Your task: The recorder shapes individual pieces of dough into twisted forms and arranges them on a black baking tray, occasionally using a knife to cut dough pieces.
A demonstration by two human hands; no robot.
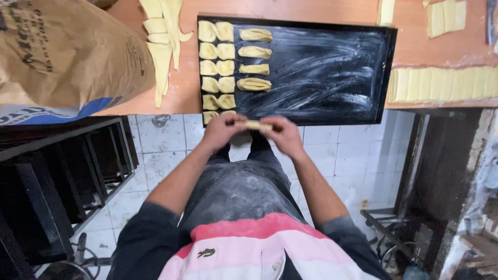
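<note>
Both my hands hold one small piece of pale yellow dough [258, 125] between them, just below the near edge of a black floured baking tray [332, 67]. My left hand [223, 129] pinches its left end and my right hand [282, 134] grips its right end. On the tray's left part lie shaped dough pieces [217, 67] in two tight columns, with a third column of rolled pieces [254, 67] beside them.
The tray rests on a wooden table [181, 88]. Dough strips [162, 46] lie left of the tray, cut dough rectangles [441, 84] to its right. A big brown paper sack [62, 52] sits at the left. A black metal rack [57, 181] stands below it.
</note>
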